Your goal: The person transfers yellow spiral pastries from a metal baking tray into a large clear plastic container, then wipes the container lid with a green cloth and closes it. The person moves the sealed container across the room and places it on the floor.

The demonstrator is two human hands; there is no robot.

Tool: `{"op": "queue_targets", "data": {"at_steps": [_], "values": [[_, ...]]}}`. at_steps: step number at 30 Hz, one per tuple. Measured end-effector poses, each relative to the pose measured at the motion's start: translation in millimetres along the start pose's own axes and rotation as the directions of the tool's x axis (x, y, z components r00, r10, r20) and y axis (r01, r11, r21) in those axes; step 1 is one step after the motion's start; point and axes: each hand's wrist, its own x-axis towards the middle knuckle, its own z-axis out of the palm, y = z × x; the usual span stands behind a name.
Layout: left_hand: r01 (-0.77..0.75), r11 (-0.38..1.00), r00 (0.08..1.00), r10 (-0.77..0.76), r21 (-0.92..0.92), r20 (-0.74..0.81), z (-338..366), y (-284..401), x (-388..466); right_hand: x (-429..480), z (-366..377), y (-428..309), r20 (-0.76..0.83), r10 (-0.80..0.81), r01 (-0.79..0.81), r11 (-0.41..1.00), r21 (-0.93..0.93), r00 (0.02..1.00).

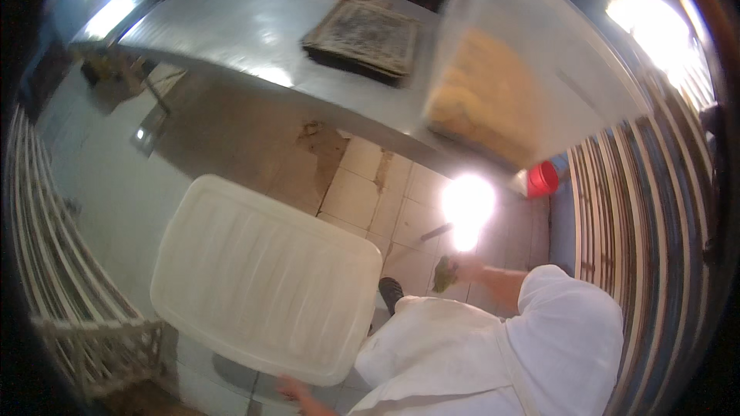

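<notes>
A large off-white plastic lid (266,283) with ribs across its top fills the space before me, apparently covering a tub. My left hand (293,388) is at its lower edge, partly cut off by the picture's bottom. Whether those fingers grip the rim or only rest by it, I cannot tell. To the right of the lid, my right hand (467,270) holds a crumpled green cloth-like thing (444,274) over the tiled floor; motion blurs its fingers.
A metal-topped table (231,29) runs across the far side, carrying a stack of worn, dark trays (364,34). At its right stands a translucent bin (578,81) with yellowish contents. Slatted racks (636,202) flank me. A red bucket (542,179) sits below the bin.
</notes>
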Motion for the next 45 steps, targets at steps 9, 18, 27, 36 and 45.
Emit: {"op": "queue_targets", "data": {"at_steps": [9,18,27,36,45], "values": [[-0.322,0.947,0.744,0.265,-0.019,0.613,44.4,-32.4,-223.9,-32.6,-163.6,175.8,-0.785,0.169,0.101,0.954,0.283,0.596],[-0.682,0.731,0.594,0.562,-0.010,0.576,22.2,27.1,-270.6,74.5,-157.0,204.9,-0.759,-0.204,0.461,0.877,0.140,0.619],[-0.259,0.908,0.807,0.390,-0.329,0.442,-0.3,53.8,-276.3,130.0,-131.8,194.3,-0.723,-0.073,0.391,0.876,0.283,0.687],[-0.547,0.815,0.689,0.569,-0.194,0.448,26.4,4.4,-294.4,33.7,-173.4,149.1,-0.882,-0.167,0.299,0.954,-0.032,0.440],[0.149,0.936,0.823,0.061,-0.318,0.565,-0.6,-99.5,-234.8,8.7,-148.4,137.9,-0.910,0.162,0.089,0.974,0.211,0.382]]}}
